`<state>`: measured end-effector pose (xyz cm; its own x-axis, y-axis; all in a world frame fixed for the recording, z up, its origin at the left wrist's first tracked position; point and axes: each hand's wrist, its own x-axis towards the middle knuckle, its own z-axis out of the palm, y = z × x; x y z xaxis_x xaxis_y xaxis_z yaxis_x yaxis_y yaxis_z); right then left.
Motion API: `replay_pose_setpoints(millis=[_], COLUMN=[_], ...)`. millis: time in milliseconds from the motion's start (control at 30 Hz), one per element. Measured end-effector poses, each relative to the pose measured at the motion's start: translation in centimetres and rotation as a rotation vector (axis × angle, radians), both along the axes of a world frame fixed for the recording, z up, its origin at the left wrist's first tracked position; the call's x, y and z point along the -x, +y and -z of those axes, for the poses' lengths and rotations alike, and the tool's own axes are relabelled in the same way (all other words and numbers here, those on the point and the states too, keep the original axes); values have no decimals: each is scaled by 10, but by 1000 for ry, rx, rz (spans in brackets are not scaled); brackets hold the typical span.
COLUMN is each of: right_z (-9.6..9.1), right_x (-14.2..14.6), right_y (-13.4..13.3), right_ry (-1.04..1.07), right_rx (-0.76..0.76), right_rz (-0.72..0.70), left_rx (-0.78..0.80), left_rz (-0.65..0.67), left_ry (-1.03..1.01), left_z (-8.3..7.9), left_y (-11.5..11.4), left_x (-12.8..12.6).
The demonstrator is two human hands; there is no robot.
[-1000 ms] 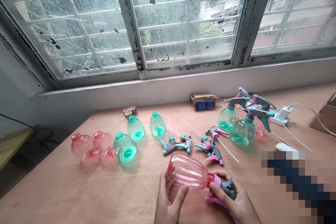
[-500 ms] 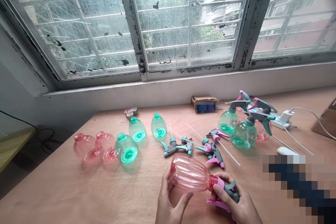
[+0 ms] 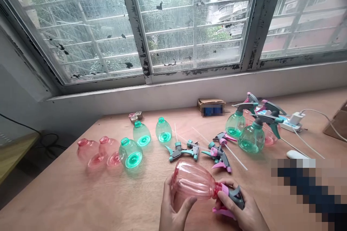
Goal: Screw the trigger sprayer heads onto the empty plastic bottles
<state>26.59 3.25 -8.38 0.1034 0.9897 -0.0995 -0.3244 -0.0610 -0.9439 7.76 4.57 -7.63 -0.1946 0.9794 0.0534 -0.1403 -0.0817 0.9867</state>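
A clear pink spray bottle [image 3: 193,181] lies sideways between my hands, its base to the left. My left hand [image 3: 175,202] cups the base end, thumb along the lower side. At the neck, my right hand [image 3: 238,205] grips the grey and pink trigger sprayer [image 3: 235,195], thumb and fingers around the pink collar. The collar sits against the bottle's neck; the threads show partly. Just beyond the bottle lie loose teal and grey trigger sprayers [image 3: 184,151] and pink and grey ones [image 3: 220,157], with thin tubes.
Open-necked pink bottles [image 3: 89,153] and green bottles [image 3: 130,153] stand at left. Several bottles with sprayers fitted [image 3: 251,139] stand at right, near a power strip [image 3: 291,122] and a white mouse [image 3: 296,155]. A cardboard box [image 3: 210,107] sits by the window wall.
The pink bottle and both hands have shifted slightly left. My right hand keeps its grip at the sprayer collar. The things on the table stay in place.
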Motion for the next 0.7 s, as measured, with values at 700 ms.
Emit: replay_pose_setpoints(millis=[700], right_z=[8], right_x=[-5], right_y=[2], right_ry=[-37], right_rx=[-67], right_rz=[-42], left_rx=[22], left_rz=[30], left_ry=[-8], left_z=[1], left_y=[-1], left_x=[0])
